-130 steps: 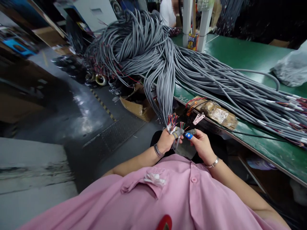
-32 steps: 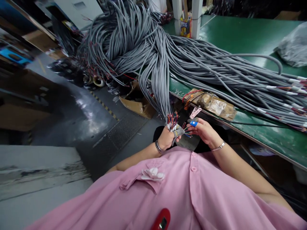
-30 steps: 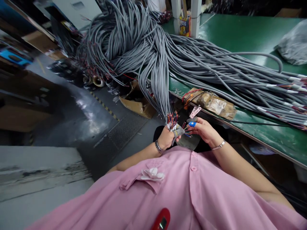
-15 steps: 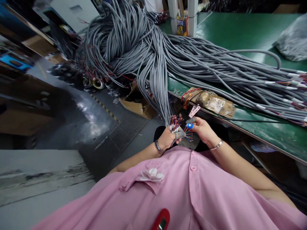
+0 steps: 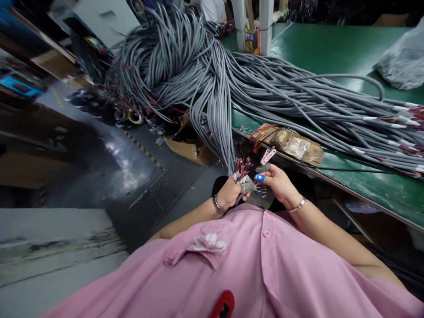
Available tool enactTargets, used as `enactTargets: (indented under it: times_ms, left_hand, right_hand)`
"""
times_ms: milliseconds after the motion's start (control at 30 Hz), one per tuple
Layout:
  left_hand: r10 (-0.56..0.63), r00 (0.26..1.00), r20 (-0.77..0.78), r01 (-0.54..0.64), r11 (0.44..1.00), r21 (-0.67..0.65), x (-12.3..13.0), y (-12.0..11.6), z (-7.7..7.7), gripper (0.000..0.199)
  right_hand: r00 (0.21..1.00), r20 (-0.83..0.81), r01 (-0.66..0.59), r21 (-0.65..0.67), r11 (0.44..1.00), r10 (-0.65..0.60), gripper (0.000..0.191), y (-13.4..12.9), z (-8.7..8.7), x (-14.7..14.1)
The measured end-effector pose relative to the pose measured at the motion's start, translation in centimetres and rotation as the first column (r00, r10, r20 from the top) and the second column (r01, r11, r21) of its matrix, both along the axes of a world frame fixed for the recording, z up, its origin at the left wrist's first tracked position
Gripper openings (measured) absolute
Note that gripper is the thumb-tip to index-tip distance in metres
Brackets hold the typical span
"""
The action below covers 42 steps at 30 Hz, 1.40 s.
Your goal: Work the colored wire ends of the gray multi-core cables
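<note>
Head cam: gripping cable ends (image 5: pixel 243 167) w/ L hand (image 5: pixel 230 192) closed, just off edge of bench (image 5: pixel 318 51). Right at wire fan (image 5: pixel 261 190) w/ R hand (image 5: pixel 281 183); can't tell if pinching. Might kink or mix up fan if tugged crosswise or w/ slack L grip. Vs earliest frame: splayed sideways now, not bunched upright.

We are in workshop, likely for cable assembly: grey cables (image 5: pixel 218 84) heaped along green workbench (image 5: pixel 318 48), coloured wires (image 5: pixel 415 115) bared at ends; below, we see hazard-striped floor line (image 5: pixel 145 150), open cardboard box (image 5: pixel 185 149).
</note>
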State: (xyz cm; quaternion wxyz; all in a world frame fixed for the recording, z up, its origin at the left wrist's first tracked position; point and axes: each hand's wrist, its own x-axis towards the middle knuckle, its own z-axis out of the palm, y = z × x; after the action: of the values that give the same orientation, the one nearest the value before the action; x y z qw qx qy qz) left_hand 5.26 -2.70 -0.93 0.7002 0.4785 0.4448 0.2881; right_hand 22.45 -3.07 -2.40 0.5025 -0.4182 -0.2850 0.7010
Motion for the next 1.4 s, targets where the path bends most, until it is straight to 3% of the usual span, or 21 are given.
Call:
enactTargets:
  times_ms: [167,333,433,500,733,1233,1400]
  left_hand:
    - [-0.006,1.000,0.013,0.006,1.000,-0.026,-0.4,0.1,0.2,0.029]
    - [0.026,0.992,0.122,-0.015,0.996,-0.087,-0.3,0.7,0.7,0.029]
    - [0.047,0.982,0.185,-0.019,0.988,-0.153,0.8,1.5,1.3,0.030]
    - [0.054,0.975,0.216,-0.012,0.982,-0.189,1.7,2.1,1.7,0.030]
    - [0.086,0.950,0.300,-0.006,0.966,-0.260,3.6,3.2,1.8,0.028]
    - [0.130,0.951,0.282,-0.047,0.958,-0.283,3.4,2.7,1.0,0.023]
    - [0.124,0.946,0.300,-0.041,0.962,-0.269,3.2,2.5,1.1,0.023]
  right_hand:
    - [0.972,0.010,0.233,-0.091,0.968,-0.233,0.036,0.7,-1.4,1.3]
    - [0.978,-0.171,0.093,-0.158,0.983,-0.120,0.037,0.7,-1.8,2.7]
    - [0.956,-0.293,-0.001,-0.104,0.995,-0.030,0.051,1.4,-1.2,2.8]
    - [0.949,-0.315,-0.020,-0.051,0.999,0.003,0.050,2.1,-0.7,2.7]
    - [0.956,-0.288,0.043,-0.041,0.998,-0.053,0.039,3.2,0.0,2.2]
    - [0.908,-0.319,0.264,-0.066,0.962,-0.271,0.035,3.4,0.2,0.5]
    - [0.908,-0.328,0.255,-0.062,0.965,-0.261,0.039,3.4,0.4,0.4]
